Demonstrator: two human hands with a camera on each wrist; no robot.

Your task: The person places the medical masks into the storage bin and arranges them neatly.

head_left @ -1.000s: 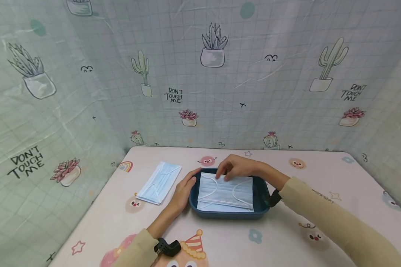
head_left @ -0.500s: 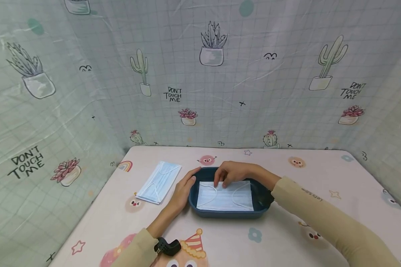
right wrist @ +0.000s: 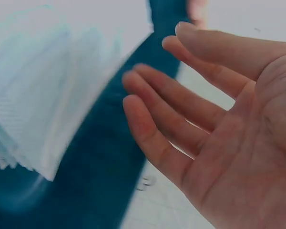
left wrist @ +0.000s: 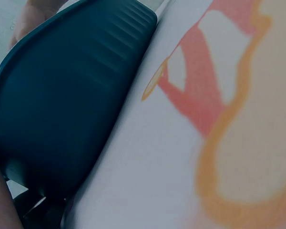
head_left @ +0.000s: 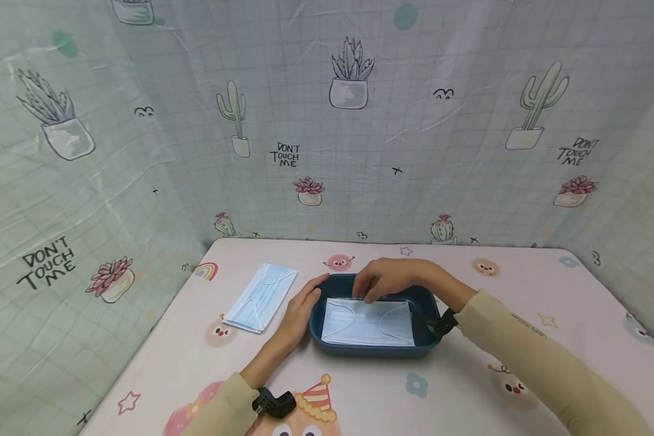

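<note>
A dark blue plastic tray (head_left: 366, 351) stands on the table with a stack of pale blue face masks (head_left: 366, 324) lying flat in it, ear loops up. My left hand (head_left: 295, 315) rests along the tray's left end, fingers mostly straight against its outer wall. Just over the far edge of the stack is my right hand (head_left: 387, 278). In the right wrist view, its fingers (right wrist: 157, 117) bend loosely with nothing between them, beside the layered masks (right wrist: 62, 81). The tray wall (left wrist: 76, 95) fills much of the left wrist view, where little of the left hand shows.
Another face mask, or a thin stack of them (head_left: 260, 298), lies slanted on the table left of the tray. The table (head_left: 469, 387) has a pale cartoon-print cover. Behind it and on both sides hangs a cactus-print curtain (head_left: 283, 200).
My right hand has brought the top mask nearer and down, level with the stack, then let go and risen slightly. The left hand and tray have stayed in place.
</note>
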